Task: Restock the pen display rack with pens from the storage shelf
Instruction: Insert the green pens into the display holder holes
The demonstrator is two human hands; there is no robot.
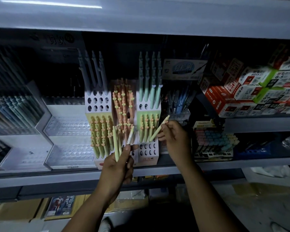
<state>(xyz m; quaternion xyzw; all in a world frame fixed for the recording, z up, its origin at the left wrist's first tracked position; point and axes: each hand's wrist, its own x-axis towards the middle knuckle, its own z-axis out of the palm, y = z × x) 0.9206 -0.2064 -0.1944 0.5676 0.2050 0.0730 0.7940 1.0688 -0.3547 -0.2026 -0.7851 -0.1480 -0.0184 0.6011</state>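
The left hand [119, 166] grips a small bundle of slim, matte green pens [115, 143], upright before the white round-holed display rack [97, 101]. The right hand [174, 139] pinches one tilted green pen [159, 129] at the rack's right tier, above the smooth grey shelf [74, 174].

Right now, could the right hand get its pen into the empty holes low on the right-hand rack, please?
Probably yes: the right hand pinches a green pen just above the empty holes, nothing lies across them, and the left hand holds its pens off to the left.
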